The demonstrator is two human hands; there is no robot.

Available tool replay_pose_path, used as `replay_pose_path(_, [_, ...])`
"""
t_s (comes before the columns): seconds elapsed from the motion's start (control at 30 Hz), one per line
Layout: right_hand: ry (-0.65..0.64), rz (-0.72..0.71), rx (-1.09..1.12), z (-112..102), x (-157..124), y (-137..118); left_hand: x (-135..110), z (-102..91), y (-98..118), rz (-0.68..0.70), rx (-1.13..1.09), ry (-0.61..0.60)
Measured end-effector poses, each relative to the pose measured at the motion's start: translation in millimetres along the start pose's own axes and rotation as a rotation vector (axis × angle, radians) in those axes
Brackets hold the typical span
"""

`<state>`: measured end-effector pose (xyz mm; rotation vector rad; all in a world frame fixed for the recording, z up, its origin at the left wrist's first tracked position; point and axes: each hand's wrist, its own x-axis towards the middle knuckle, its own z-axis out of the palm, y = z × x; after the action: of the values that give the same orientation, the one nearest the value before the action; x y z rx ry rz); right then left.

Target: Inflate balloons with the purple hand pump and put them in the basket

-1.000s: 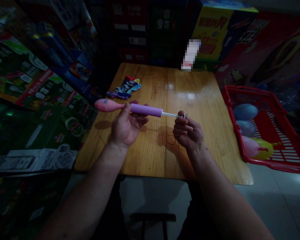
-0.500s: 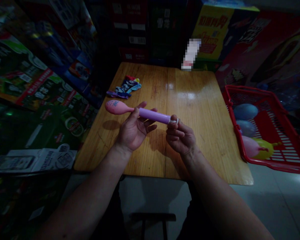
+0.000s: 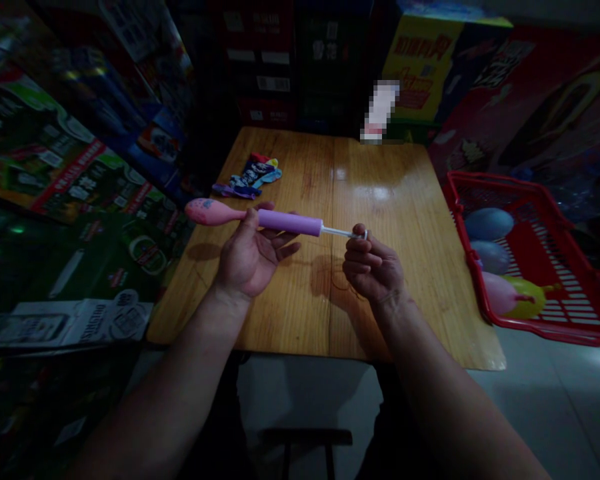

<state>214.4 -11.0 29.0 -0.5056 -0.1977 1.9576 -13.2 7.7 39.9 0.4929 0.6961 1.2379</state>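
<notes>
My left hand [image 3: 250,257] grips the lilac barrel of a hand pump [image 3: 290,222] held level above the wooden table [image 3: 380,200]. A small pink balloon [image 3: 210,211], partly inflated, sits on the pump's left end. My right hand [image 3: 373,263] is closed on the pump's white handle [image 3: 355,233], which is drawn out so the thin rod shows. Both hands hover over the near half of the table.
A pile of flat, uninflated balloons [image 3: 253,175] lies at the table's left side. A red basket [image 3: 530,253] on the right holds several inflated balloons. Stacked toy boxes [image 3: 70,173] line the left and back. A stool [image 3: 305,437] stands below the table's near edge.
The pump handle was pushed in half a second ago, with the hands close together. Now the handle is pulled out again and the pump has shifted left.
</notes>
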Motion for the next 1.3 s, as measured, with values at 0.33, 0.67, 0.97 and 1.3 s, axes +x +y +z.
replay_pose_path(0.33, [-0.02,0.059,0.083,-7,9,21,3,2.1,-20,-0.07,-0.074,-0.007])
replay_pose_path(0.67, [-0.001,0.056,0.189,-8,7,12,6,6.0,-12,-0.077,-0.064,0.071])
replay_pose_path(0.97, [-0.051,0.04,0.093,-14,2,11,-1,4.6,-10,-0.06,-0.05,-0.025])
replay_pose_path(1.3, [-0.051,0.073,0.224,-15,10,23,2,11.7,-19,-0.045,-0.082,0.042])
